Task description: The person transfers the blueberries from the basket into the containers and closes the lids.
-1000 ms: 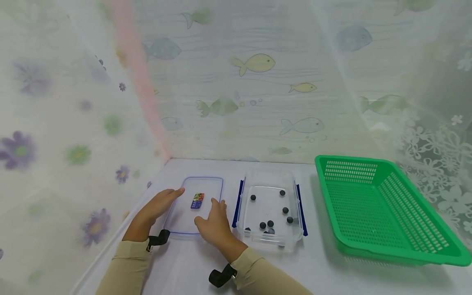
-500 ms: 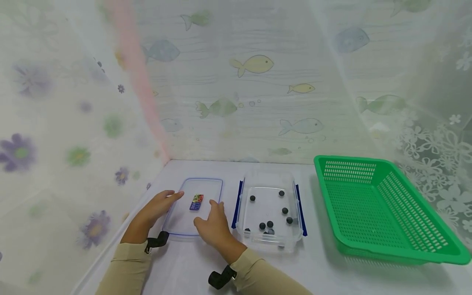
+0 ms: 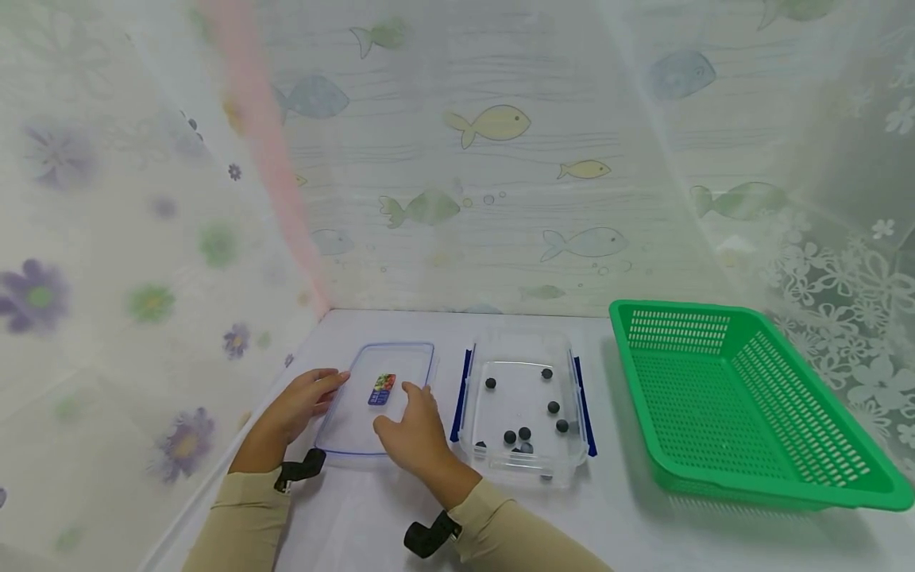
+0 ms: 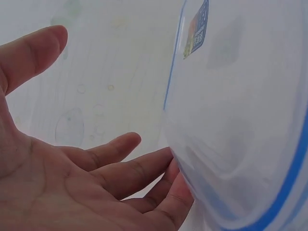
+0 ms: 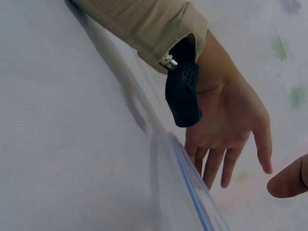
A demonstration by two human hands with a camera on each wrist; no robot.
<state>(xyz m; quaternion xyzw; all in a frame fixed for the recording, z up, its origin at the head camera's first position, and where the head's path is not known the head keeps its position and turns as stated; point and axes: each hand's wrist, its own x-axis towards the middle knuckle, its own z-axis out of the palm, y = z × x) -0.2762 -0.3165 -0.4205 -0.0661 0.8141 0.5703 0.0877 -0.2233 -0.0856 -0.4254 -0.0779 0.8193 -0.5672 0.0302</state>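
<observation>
A clear plastic lid (image 3: 350, 425) with a blue seal and a small colourful label (image 3: 382, 389) lies on the white table. At its left edge is my left hand (image 3: 303, 401); the left wrist view shows this left hand (image 4: 91, 178) palm up, fingertips right at the lid's edge and thumb standing off it. My right hand (image 3: 418, 437) is at the lid's right side, thumb and index finger spread over it. Only a fingertip of the right hand (image 5: 291, 182) shows in the right wrist view, facing the left hand (image 5: 224, 118) across the lid's edge (image 5: 192, 187).
Right of the lid stands a clear plastic box (image 3: 515, 405) with blue side clips (image 3: 584, 409), holding several small dark balls (image 3: 554, 407). A green slotted basket (image 3: 743, 421) sits at the far right. Patterned curtains (image 3: 429, 159) hang behind and at the left.
My left hand has drawn slightly left, its thumb away from the lid's edge. My right hand has shifted very slightly left. The lid and the box keep their places.
</observation>
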